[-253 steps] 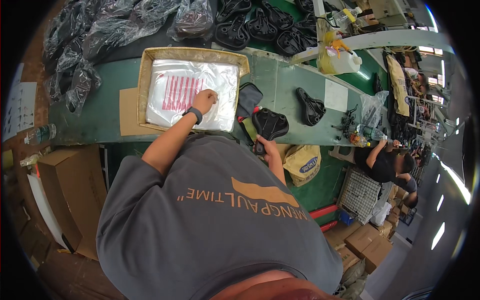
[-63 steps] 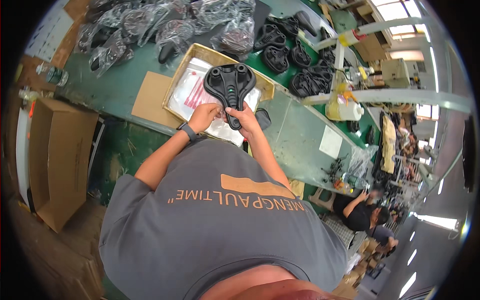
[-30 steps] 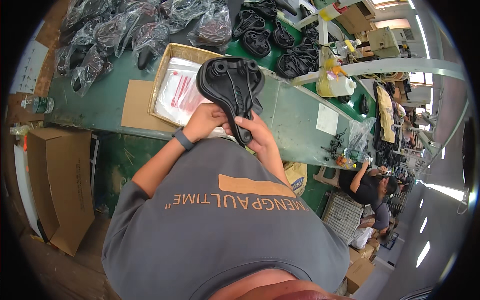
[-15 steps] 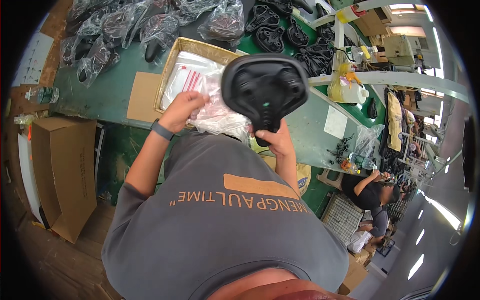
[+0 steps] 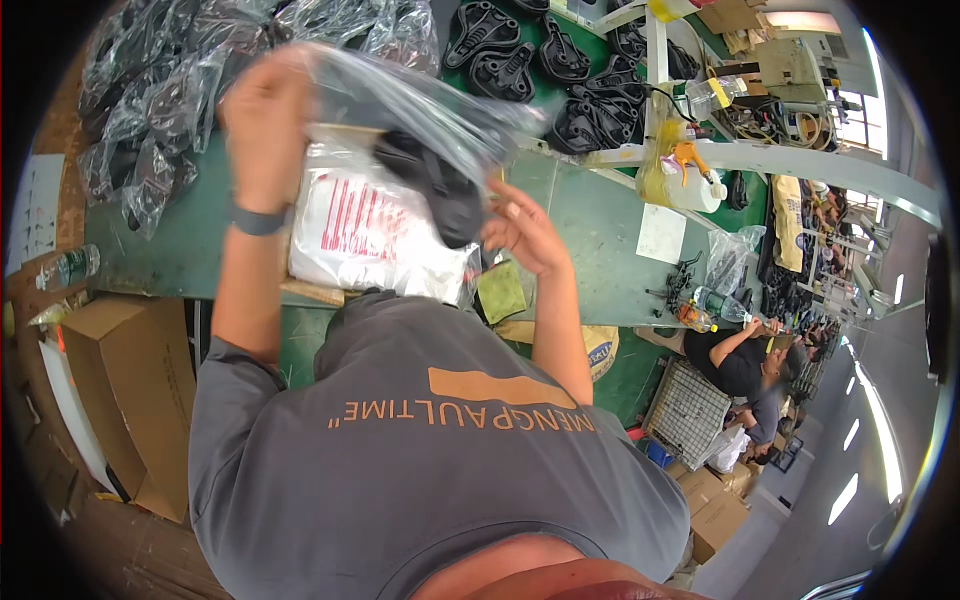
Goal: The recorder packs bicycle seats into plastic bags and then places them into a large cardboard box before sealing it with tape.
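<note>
My left hand (image 5: 268,115), blurred and raised over the far left of the bench, is closed on a clear plastic bag (image 5: 420,95) that stretches out to the right. A black bicycle saddle (image 5: 455,205) hangs at the bag's lower side, above a stack of white bags with red print (image 5: 360,225). How much of the saddle is inside the bag is unclear. Beside the saddle's right edge is my right hand (image 5: 528,232), its fingers apart and the tips at or very near the saddle.
Wrapped saddles (image 5: 150,110) pile up at the far left. Bare black saddles (image 5: 500,70) lie at the back. A spray bottle (image 5: 695,185) hangs by a metal rail on the right. A cardboard box (image 5: 130,390) stands at left; a co-worker (image 5: 740,350) sits at right.
My left hand has lifted a bag from the stack and swung up and away. The saddle has turned over and moved left, and my right hand's grip on its nose has ended.
</note>
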`<state>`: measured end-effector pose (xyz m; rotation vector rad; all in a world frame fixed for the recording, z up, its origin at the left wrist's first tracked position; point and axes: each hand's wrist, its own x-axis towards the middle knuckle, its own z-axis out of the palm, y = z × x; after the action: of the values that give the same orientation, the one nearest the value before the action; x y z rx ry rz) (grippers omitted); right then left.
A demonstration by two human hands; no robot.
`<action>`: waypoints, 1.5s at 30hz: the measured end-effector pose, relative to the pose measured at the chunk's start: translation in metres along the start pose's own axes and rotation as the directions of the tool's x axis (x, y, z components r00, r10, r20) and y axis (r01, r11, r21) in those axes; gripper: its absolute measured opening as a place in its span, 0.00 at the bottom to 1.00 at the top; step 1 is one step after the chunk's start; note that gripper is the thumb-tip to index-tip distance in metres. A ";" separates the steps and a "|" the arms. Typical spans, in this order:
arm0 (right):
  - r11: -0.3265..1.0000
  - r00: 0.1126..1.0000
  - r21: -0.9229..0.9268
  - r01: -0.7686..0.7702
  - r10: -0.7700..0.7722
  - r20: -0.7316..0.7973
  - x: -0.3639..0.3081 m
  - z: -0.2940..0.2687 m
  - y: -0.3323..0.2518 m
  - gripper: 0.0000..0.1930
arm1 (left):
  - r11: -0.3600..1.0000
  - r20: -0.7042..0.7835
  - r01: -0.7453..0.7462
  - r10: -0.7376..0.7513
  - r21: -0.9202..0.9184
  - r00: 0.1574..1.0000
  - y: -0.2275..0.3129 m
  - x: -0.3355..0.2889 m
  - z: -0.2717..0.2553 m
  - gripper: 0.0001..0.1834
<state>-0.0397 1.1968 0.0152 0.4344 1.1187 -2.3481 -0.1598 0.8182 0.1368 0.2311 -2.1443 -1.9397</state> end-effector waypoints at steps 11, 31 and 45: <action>0.982 0.915 0.140 0.127 -0.062 -0.399 0.326 -0.210 -0.130 0.30 | 0.754 -0.183 -0.373 0.538 0.540 0.823 -0.024 0.056 0.015 0.20; 0.924 0.623 -0.379 -0.044 -0.271 -0.733 -0.003 -0.255 0.099 0.36 | 0.374 0.591 -0.479 -0.292 0.794 0.752 -0.273 -0.119 0.003 0.34; 0.266 0.546 -0.855 -0.446 -0.676 -0.495 -0.034 -0.208 0.133 0.68 | 0.368 0.495 -0.365 -0.366 0.855 0.789 -0.213 -0.165 0.094 0.28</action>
<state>0.0776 1.2991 -0.1793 1.0129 2.8894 -0.8113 -0.0374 0.9312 -0.0946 -0.3168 -3.4874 -0.4249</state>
